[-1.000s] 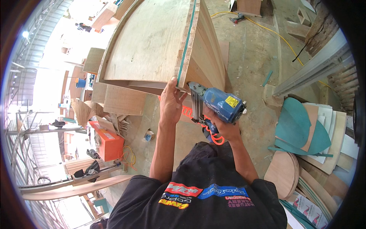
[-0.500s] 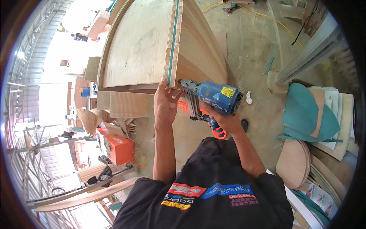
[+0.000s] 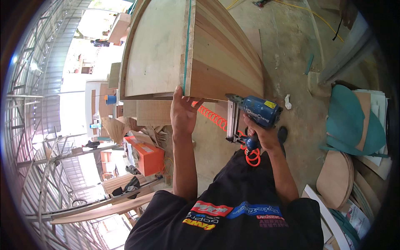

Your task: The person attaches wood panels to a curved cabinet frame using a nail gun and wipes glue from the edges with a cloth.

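A large wooden box-like piece (image 3: pixel 156 58) with a curved side stands before me, a thin green strip (image 3: pixel 187 41) running along its corner edge. At the near lower end of that corner, my left hand (image 3: pixel 183 114) holds the edge, one finger up against the green strip and the others curled under it. My right hand (image 3: pixel 263 134) is wrapped round the handle of a blue nail gun (image 3: pixel 260 110). The gun's nose is at the near edge of the striped wooden side, right of my left hand; contact cannot be made out. A coiled orange air hose (image 3: pixel 212 117) hangs behind the gun.
Green and plain cut boards (image 3: pixel 354 121) lie stacked at the right, with rounded wooden panels (image 3: pixel 333 179) nearer me. An orange box (image 3: pixel 146 156) stands at the left beside long planks (image 3: pixel 104 208). A yellow cord (image 3: pixel 308 18) crosses the concrete floor at the far right.
The nail gun has moved right, away from the corner with the green strip, along the near edge. My left hand keeps its hold on the corner. The whole view has shifted slightly.
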